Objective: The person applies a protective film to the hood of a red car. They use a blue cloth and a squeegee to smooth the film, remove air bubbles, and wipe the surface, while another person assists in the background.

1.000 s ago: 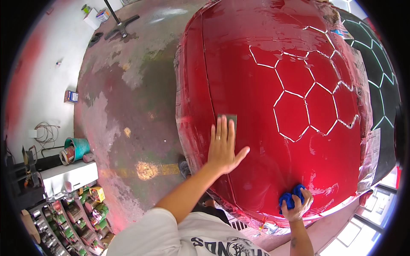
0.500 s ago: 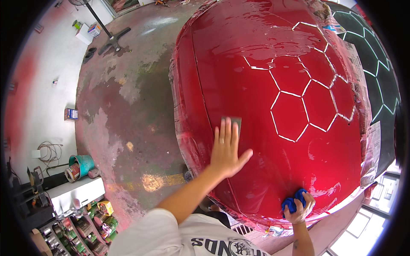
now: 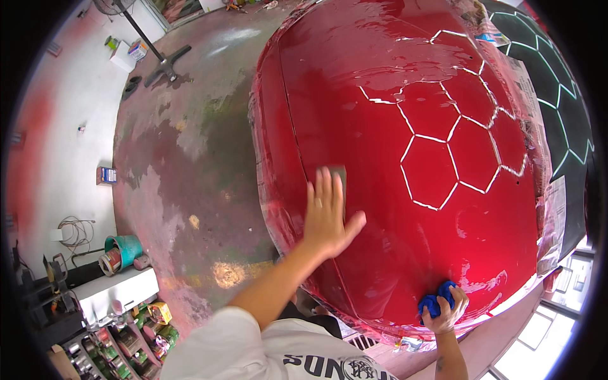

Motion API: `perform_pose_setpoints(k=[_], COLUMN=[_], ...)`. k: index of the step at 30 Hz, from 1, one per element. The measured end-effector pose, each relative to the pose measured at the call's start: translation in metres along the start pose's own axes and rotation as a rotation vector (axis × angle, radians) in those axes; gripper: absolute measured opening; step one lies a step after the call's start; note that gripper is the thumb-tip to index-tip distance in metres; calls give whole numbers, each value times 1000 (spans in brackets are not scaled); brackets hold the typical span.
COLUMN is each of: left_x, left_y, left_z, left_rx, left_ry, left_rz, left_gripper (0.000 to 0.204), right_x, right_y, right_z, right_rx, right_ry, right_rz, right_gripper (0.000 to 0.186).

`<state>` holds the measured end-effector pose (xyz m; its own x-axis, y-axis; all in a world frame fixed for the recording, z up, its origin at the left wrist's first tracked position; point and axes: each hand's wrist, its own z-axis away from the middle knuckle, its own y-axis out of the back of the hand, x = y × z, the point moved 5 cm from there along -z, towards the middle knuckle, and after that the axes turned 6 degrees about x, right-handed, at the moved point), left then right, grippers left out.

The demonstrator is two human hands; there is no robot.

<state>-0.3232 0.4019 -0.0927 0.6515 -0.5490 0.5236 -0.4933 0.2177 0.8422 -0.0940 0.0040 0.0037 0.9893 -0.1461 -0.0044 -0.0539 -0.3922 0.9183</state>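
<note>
1. Two hands are in view, both resting on a large glossy red panel that fills the picture from about 12 to 5 o'clock.
2. Left hand: laid flat with fingers spread and extended, palm pressing a small grey-green sanding pad against the panel. The pad shows just past the fingertips, at the 12 o'clock side of the hand.
3. Right hand: curled closed round a bunched blue cloth, held against the panel's lower edge at about 5 o'clock.
4. Panel surface: wet-looking sheen, with white hexagon lines marked at 2 o'clock from the left hand.
5. Surroundings: a dark panel with green hexagon lines lies at 2 o'clock; masking paper sits between the two panels.
6. Floor: stained concrete at 9 to 11 o'clock, with a teal bucket at 8 o'clock and a stand base at 11 o'clock.
</note>
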Motion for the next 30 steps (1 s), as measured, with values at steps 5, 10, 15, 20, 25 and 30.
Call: perform_pose_setpoints(k=[5, 10, 15, 20, 25, 30], left_x=[-141, -38, -47, -140, -9, -31], left_y=[67, 10, 11, 45, -2, 31], left_z=[-217, -58, -70, -209, 15, -80], left_rx=[162, 51, 80, 221, -53, 67], left_ry=[216, 101, 37, 260, 86, -38], left_rz=[159, 53, 5, 171, 66, -22], left_gripper=[106, 112, 110, 109, 112, 110], right_x=[0, -2, -2, 4, 1, 1], right_y=[-6, -1, 1, -7, -3, -3], right_z=[-21, -8, -4, -17, -4, -5], right_rx=[0, -6, -13, -24, -18, 6], right_ry=[53, 8, 12, 41, -18, -13], right_rz=[-56, -13, -7, -33, 15, 1], right_gripper=[47, 47, 47, 48, 46, 49])
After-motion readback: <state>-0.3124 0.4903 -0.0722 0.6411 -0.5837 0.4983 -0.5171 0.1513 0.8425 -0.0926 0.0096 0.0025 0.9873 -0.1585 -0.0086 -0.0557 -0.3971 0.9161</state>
